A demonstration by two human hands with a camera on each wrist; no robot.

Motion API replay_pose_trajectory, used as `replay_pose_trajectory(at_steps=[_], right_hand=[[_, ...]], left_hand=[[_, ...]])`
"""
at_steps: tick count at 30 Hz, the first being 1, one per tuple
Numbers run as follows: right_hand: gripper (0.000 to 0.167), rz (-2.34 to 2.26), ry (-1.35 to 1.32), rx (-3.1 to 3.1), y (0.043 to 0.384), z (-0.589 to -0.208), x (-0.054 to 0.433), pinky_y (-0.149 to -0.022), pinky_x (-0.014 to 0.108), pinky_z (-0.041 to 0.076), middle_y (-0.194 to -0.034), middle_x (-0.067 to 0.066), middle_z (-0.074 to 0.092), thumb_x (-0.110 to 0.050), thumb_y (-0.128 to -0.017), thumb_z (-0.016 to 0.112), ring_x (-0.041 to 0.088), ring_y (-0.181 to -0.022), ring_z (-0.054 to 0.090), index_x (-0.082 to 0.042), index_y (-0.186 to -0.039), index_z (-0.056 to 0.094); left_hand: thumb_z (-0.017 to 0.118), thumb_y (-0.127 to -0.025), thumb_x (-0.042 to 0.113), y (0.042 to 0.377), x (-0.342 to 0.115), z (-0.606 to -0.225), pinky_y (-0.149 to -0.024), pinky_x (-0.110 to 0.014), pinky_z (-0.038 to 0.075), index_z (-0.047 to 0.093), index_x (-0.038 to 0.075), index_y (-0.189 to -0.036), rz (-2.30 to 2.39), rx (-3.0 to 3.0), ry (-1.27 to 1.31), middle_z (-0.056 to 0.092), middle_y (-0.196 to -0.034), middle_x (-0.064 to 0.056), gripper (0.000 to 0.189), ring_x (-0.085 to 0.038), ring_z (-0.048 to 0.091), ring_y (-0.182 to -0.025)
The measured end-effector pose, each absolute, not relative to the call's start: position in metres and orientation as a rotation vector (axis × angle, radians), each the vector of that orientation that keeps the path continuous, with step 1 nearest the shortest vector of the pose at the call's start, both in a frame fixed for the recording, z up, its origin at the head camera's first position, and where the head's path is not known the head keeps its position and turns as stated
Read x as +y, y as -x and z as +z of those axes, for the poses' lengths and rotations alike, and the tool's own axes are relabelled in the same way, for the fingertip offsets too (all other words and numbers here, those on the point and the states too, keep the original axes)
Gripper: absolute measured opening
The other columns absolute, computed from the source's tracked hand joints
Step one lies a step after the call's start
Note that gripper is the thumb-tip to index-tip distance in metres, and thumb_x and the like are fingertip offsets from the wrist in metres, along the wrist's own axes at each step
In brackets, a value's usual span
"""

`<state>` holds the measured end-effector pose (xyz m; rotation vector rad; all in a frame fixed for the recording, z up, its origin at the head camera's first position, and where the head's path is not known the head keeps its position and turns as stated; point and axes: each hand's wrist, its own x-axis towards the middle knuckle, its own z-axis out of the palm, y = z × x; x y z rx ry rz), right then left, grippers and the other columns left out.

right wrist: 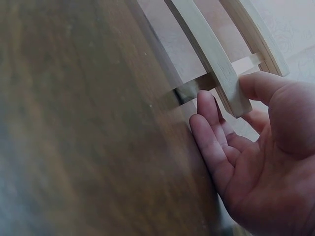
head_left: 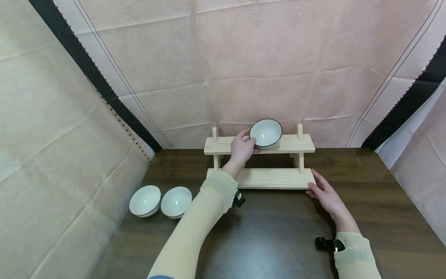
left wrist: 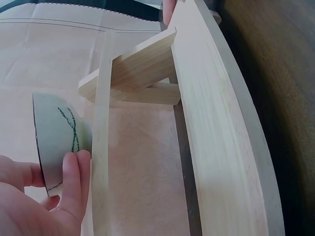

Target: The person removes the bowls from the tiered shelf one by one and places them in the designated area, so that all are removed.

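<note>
My left hand (head_left: 242, 148) pinches a white bowl (head_left: 266, 133) by its left side, thumb at the dark rim and fingers on the outer wall. Green twisted lines mark the outside of the bowl (left wrist: 61, 132) in the left wrist view. It sits right at the upper board of a two-tier pale wooden shelf (head_left: 223, 145), between the two upright pegs. At the shelf's right end, my right hand (head_left: 325, 195) grips the lower board (right wrist: 231, 96), thumb on one face and fingers curled at its underside.
Two more white bowls, a left one (head_left: 145, 200) and a right one (head_left: 176, 202), stand side by side near my left forearm. The shelf is near the back edge of the dark wooden table (head_left: 271, 232). Pale cloth (head_left: 244, 77) hangs behind and at both sides.
</note>
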<state>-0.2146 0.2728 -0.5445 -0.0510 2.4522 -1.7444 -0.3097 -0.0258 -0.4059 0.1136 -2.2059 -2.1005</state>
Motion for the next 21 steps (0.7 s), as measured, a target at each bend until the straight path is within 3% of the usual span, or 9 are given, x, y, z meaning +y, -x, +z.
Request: replay_pose_trajectory(at_steps=[6,21], right_hand=[[0.071,-1.736,0.055,2.448,0.2165,-0.5474,0.2755,-0.086,0.021,0.056,-0.140,0.034,0.050,-0.027,-0.116,0.049,0.018,-0.105,0.068,-0.011,-0.173,0.009],[0.073,-1.727,0.043,2.459,0.2162,-0.5467,0.2760,-0.086,0.020,0.055,-0.140,0.033,0.050,-0.033,-0.115,0.050,0.021,-0.107,0.069,-0.013,-0.173,0.009]], left_hand=[[0.056,-0.096,-0.004,0.3086,-0.0271,-0.4064,-0.070,-0.037,0.065,0.060,0.002,-0.148,-2.250,-2.096,-0.113,0.066,-0.128,-0.025,0.052,-0.025,0.074,-0.065],[0.056,-0.097,-0.003,0.3103,-0.0288,-0.4085,-0.074,-0.035,0.065,0.057,0.001,-0.150,-2.331,-2.044,-0.169,0.063,-0.133,-0.025,0.053,-0.028,0.076,-0.071]])
